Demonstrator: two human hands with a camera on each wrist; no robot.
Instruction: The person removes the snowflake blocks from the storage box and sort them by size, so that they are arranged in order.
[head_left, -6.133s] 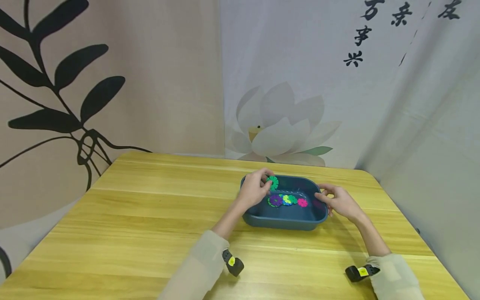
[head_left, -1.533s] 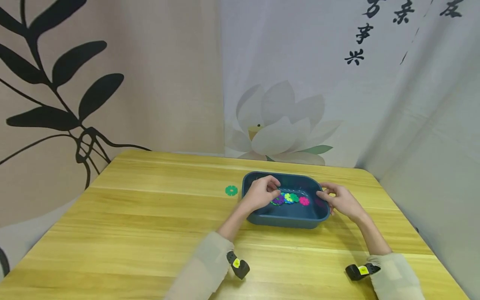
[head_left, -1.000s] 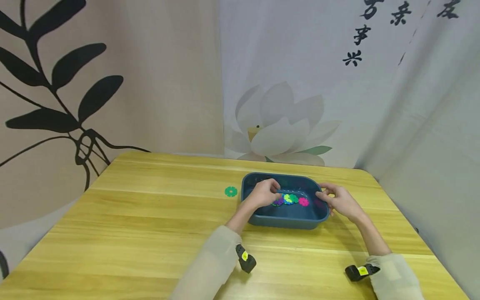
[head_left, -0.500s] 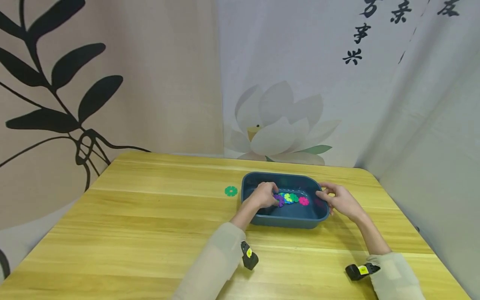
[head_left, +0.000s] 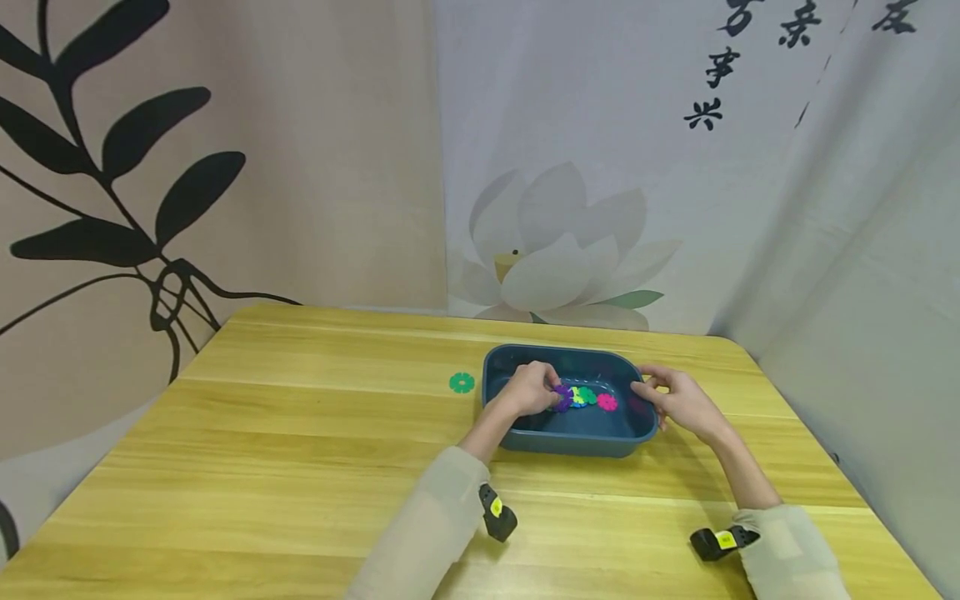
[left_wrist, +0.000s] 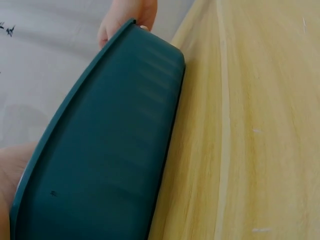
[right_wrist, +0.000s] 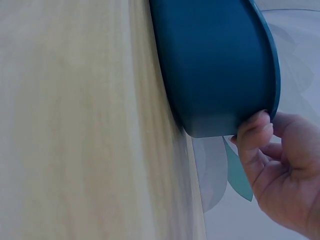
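A dark blue plastic tub [head_left: 577,445] stands on the table, right of centre. Reaching inside it, my left hand [head_left: 527,392] pinches a purple flower-shaped snowflake disc [head_left: 564,400] just above the tub floor. Beside that piece lie a yellow disc [head_left: 577,396], a green disc [head_left: 588,397] and a pink disc [head_left: 607,402], with blue showing under the yellow. My right hand [head_left: 678,403] holds the tub's right rim between thumb and fingers; the right wrist view shows this grip too. In the left wrist view the tub wall [left_wrist: 110,130] hides most of my left hand.
Another green snowflake disc [head_left: 462,382] lies flat on the wooden table [head_left: 285,450], just left of the tub. Behind the table's far edge hangs a printed curtain [head_left: 360,167]. A black wrist camera [head_left: 498,514] sits at my left cuff.
The green disc that my left hand held in the tub now lies on the table to the left. That hand is back inside and has taken hold of the purple disc. My right hand stays.
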